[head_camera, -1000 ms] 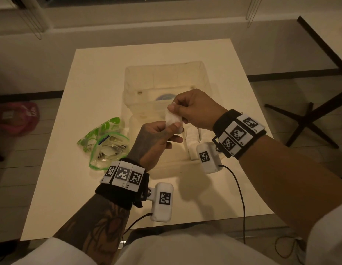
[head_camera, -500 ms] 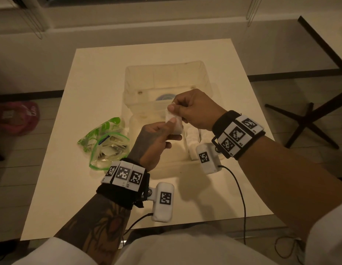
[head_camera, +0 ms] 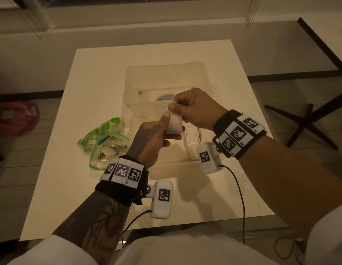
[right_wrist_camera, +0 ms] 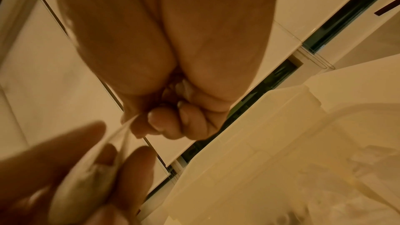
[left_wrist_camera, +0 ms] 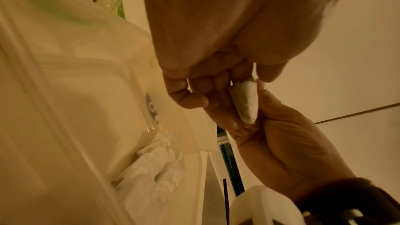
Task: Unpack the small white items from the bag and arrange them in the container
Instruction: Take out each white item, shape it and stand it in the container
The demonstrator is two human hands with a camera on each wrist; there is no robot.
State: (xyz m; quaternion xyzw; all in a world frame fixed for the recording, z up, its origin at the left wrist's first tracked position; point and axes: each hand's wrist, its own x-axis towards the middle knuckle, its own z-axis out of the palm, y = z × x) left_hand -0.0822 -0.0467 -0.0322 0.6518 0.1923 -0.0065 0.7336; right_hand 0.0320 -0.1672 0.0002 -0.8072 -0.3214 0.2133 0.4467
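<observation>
- Pale and square, the table [head_camera: 86, 188] stands before a light wall with a window sill, and a dark chair base sits on the floor at about 3 o'clock.
- Your left hand [head_camera: 149, 139] and your right hand [head_camera: 196, 109] meet above the clear container [head_camera: 166, 73], which lies at the centre of the table.
- Between them you hold one small white item [head_camera: 174, 124]. Your left thumb and fingers are curled around its lower part, and your right thumb and forefinger pinch its upper edge, with the other right fingers folded into the palm.
- The bag [head_camera: 103, 142], clear with green print, lies open at 9 o'clock of the container, just beside it, and pale things are inside.
- I judge that you are at the unwrapping or straightening step for this item, and it is not yet placed.
- The next move, I think, asks you to free the item with a gentle pull and lower it toward 5 o'clock of the container, beside the others.
- Only the left wrist view shows the white items [left_wrist_camera: 155, 165] already lying in the container, crumpled and close together, and the tapered, soft shape of the held item.
- Only the right wrist view shows a thin clear film [right_wrist_camera: 121, 136] stretched from your right pinch to the item; it could be a wrapper, but I cannot tell.
</observation>
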